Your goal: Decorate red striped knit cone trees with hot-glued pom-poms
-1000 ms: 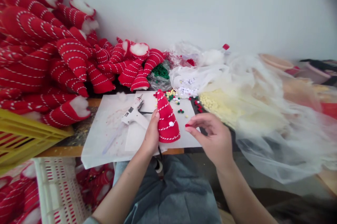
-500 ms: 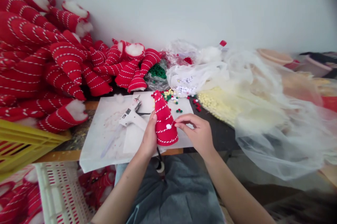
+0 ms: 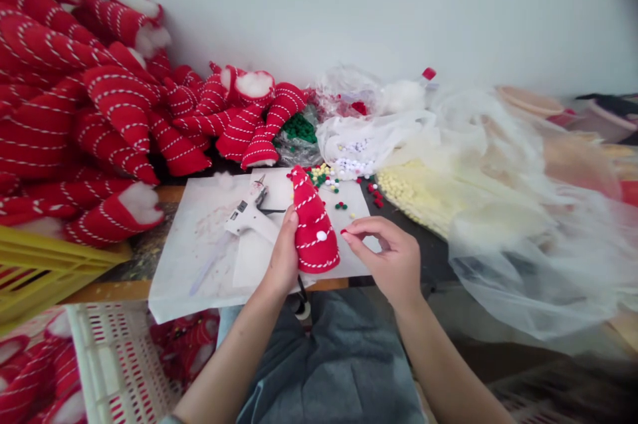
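A red felt cone (image 3: pixel 313 224) with white-and-red cord stripes stands upright in my left hand (image 3: pixel 285 252), whose fingers wrap its left side. One white pompom (image 3: pixel 321 236) sits on the cone's lower front. To the right of the cone, apart from it, my right hand (image 3: pixel 391 258) pinches a small red pompom (image 3: pixel 343 231) between thumb and index finger. A white glue gun (image 3: pixel 249 218) lies on white paper (image 3: pixel 174 251) left of the cone. Behind the cone, small green, yellow, red and white pompoms (image 3: pixel 326 178) are scattered.
Striped red cones (image 3: pixel 119 105) are heaped at the left, above a yellow crate (image 3: pixel 54 264). A white basket (image 3: pixel 114 357) stands below the table edge. Bags of green (image 3: pixel 299 128), white (image 3: pixel 351 161) and yellow pompoms (image 3: pixel 409 191) lie behind and right, beside sheer plastic (image 3: pixel 528 264).
My right hand has moved away from the cone to the right, and the red pompom in its pinch now shows. The view has shifted slightly.
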Demonstrator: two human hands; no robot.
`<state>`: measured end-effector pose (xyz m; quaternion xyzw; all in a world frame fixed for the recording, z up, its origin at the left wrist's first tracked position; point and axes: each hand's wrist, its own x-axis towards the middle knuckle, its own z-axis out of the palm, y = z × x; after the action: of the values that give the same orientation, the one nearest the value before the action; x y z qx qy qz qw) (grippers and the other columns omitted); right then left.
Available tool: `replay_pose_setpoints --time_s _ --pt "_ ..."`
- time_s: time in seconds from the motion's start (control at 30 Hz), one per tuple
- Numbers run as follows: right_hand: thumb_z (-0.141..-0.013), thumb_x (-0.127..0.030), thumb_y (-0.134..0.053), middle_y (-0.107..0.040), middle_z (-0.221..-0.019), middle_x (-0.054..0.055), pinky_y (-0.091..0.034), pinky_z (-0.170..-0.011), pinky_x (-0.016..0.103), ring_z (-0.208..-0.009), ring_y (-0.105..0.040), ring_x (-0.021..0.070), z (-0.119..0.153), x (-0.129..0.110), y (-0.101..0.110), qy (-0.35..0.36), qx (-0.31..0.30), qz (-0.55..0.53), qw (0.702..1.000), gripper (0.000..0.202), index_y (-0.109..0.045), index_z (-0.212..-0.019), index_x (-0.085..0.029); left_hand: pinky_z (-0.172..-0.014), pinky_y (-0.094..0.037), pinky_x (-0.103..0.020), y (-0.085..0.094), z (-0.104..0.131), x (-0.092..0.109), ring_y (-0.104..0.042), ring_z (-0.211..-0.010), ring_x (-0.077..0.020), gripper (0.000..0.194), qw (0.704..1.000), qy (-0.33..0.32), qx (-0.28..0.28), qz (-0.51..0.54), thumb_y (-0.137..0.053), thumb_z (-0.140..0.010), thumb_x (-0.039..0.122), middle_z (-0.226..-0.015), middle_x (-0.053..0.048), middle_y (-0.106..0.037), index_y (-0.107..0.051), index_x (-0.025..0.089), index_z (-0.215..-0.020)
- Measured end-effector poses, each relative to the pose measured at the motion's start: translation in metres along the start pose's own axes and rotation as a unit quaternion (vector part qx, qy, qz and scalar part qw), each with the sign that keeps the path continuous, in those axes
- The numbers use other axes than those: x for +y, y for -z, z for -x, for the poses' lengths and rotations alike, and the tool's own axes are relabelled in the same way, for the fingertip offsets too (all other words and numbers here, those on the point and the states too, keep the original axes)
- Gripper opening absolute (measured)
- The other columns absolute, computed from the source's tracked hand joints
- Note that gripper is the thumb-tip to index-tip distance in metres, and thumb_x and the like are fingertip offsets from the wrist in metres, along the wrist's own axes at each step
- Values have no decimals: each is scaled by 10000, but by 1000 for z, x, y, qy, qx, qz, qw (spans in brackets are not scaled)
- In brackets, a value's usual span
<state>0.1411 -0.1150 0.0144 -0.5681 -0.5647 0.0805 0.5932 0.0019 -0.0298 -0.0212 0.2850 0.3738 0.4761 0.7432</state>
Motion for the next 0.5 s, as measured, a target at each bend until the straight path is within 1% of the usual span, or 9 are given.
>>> replay_pose_setpoints --time_s 0.07,0.13,0.27,0.33,0.5 --pt "-876 -136 -776 -793 -854 5 -622 -743 272 -779 -754 163 3 -5 2 9 -15 2 1000 117 -749 -874 -250 -958 -555 -420 1 0 0 -722 -968 -279 454 1000 4 2 -2 -774 -767 601 -907 -18 -759 -688 235 -1023" --pt "-873 -113 -774 -798 -853 3 -624 -760 265 -779 -758 156 5 -12 4 34 -38 10 999 136 -742 -865 -245 -949 -554 -411 1 -1 -1 -717 -939 -267 451 1000 2 -4 -5 -764 -781 604 -916 -18 -755 -686 235 -1028" --pt "-878 -80 -769 -806 -843 9 -626 -766 255 -778 -765 152 8 -22 5 98 -63 26 993 154 -740 -872 -231 -932 -548 -404 3 -2 -3 -706 -954 -267 450 1000 -14 -15 -24 -718 -829 600 -949 -20 -752 -683 241 -1098" --pt "-884 -74 -765 -806 -835 13 -628 -761 264 -775 -766 158 9 -23 5 119 -70 31 990 158 -743 -878 -230 -916 -547 -398 5 -3 -4 -701 -959 -267 452 999 -18 -20 -35 -695 -849 602 -962 -21 -751 -682 245 -1125" --pt "-911 -110 -751 -806 -838 13 -637 -743 303 -773 -767 182 10 -23 3 122 -87 33 988 149 -762 -895 -258 -942 -545 -401 12 -6 -11 -704 -1024 -279 459 998 -24 -34 -40 -654 -894 612 -1044 -36 -764 -685 253 -1180"
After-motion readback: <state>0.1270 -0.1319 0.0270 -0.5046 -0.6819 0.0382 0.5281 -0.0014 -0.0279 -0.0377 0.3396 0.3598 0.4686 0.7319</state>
